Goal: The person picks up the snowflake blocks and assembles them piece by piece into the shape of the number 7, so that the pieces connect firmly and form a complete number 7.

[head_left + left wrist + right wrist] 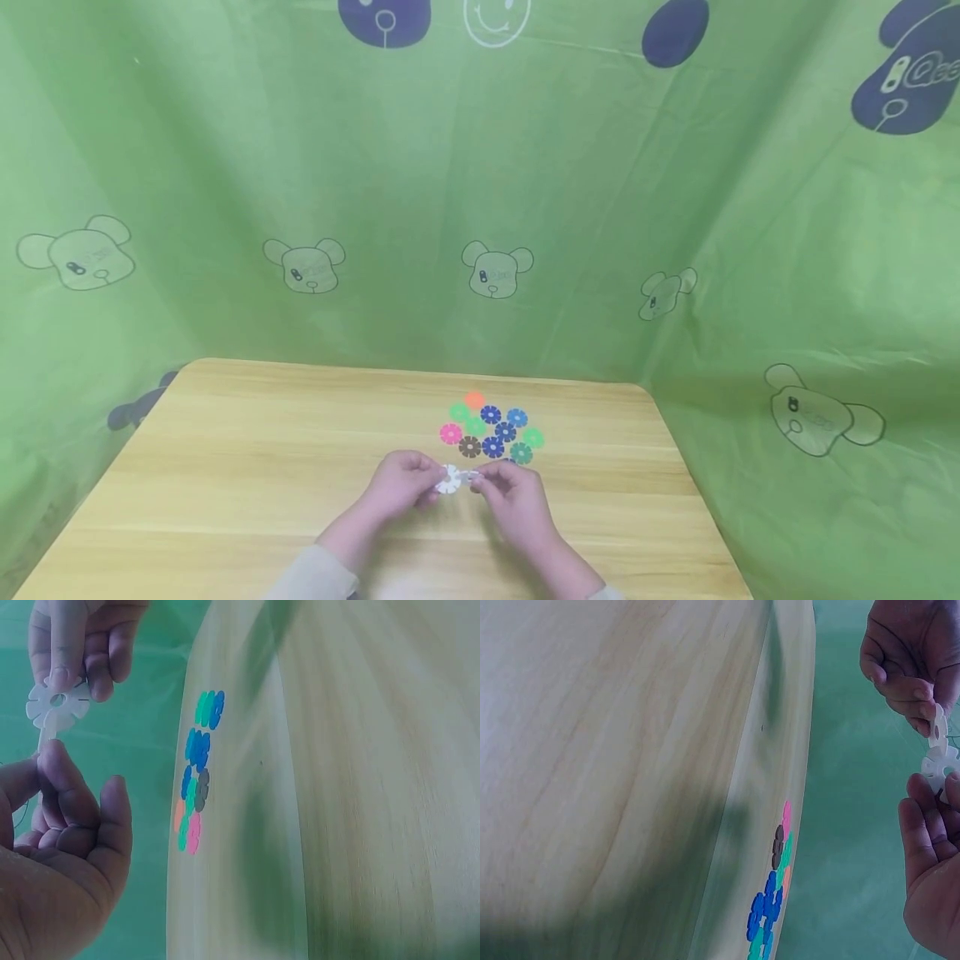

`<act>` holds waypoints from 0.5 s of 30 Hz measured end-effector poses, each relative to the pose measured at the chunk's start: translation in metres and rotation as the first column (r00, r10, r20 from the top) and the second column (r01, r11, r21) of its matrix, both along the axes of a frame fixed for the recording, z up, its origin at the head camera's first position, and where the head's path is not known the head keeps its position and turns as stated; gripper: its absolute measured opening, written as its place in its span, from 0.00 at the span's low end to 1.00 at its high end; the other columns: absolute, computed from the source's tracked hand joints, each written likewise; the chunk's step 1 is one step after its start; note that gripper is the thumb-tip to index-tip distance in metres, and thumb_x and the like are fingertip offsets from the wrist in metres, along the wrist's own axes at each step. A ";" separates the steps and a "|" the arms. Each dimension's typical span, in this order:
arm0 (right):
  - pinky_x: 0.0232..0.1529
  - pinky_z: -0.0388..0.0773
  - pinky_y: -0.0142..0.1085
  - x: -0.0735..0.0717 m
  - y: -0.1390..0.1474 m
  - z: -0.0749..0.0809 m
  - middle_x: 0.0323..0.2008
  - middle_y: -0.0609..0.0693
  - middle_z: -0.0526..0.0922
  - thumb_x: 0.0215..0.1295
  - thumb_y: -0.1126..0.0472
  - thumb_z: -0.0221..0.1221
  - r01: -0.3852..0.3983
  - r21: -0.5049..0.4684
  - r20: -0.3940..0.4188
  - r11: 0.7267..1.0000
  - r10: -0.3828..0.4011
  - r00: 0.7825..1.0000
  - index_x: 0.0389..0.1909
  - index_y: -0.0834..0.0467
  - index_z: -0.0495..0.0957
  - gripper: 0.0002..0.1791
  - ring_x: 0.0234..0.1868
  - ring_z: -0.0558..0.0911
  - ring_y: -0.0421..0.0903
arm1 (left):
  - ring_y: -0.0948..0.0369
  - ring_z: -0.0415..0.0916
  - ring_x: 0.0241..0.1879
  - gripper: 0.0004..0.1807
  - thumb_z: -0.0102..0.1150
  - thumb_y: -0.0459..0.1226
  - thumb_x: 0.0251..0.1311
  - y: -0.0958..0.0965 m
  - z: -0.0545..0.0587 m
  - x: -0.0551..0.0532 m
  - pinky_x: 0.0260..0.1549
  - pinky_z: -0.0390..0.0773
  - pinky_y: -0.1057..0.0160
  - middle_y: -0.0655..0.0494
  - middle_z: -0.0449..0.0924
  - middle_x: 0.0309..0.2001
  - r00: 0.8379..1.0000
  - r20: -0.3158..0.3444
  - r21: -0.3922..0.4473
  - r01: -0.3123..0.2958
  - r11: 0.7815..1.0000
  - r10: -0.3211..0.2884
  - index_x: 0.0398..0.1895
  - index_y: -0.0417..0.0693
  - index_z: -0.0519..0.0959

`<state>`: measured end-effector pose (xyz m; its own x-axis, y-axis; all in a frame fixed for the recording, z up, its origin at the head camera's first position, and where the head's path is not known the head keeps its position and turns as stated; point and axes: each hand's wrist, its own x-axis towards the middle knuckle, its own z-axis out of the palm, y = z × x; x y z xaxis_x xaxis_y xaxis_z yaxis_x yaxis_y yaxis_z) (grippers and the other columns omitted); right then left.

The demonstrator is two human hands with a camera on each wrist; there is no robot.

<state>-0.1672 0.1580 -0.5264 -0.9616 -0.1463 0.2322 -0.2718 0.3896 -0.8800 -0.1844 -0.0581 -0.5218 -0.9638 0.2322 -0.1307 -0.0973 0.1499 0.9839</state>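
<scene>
- Tabletop: a broad stretch of wood lies between its left edge and the left hand.
- Left hand: thumb and fingers closed in a pinch on the first white disc.
- First white disc: notched, at the left fingertips, held above the tabletop, its face toward the head camera.
- Second white disc: seen nearly edge-on, meeting the first between the two hands; how far their notches engage cannot be told.
- Coloured discs: a flat group just beyond the hands; a strip of wood separates it from the far edge.
- Right hand: thumb and fingers pinch the second white disc; the wood to its right is narrower, with green cloth past the edge.
</scene>
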 end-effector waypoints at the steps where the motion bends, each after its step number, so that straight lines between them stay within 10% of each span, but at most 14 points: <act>1: 0.48 0.87 0.32 0.000 0.000 0.000 0.38 0.51 0.90 0.69 0.70 0.66 -0.003 -0.006 -0.003 1.000 0.003 1.000 0.39 0.62 0.86 0.02 0.40 0.90 0.44 | 0.61 0.79 0.27 0.10 0.65 0.35 0.70 0.000 0.001 0.000 0.32 0.85 0.61 0.52 0.85 0.31 1.000 0.000 0.002 -0.005 1.000 0.005 0.41 0.33 0.84; 15: 0.46 0.88 0.33 0.005 0.003 0.002 0.35 0.52 0.90 0.65 0.72 0.69 -0.011 -0.104 0.016 0.995 0.013 1.000 0.34 0.62 0.86 0.03 0.37 0.90 0.47 | 0.63 0.78 0.26 0.06 0.64 0.30 0.68 0.008 0.002 0.007 0.31 0.85 0.62 0.52 0.85 0.30 0.999 0.037 0.035 -0.039 0.999 0.037 0.38 0.32 0.84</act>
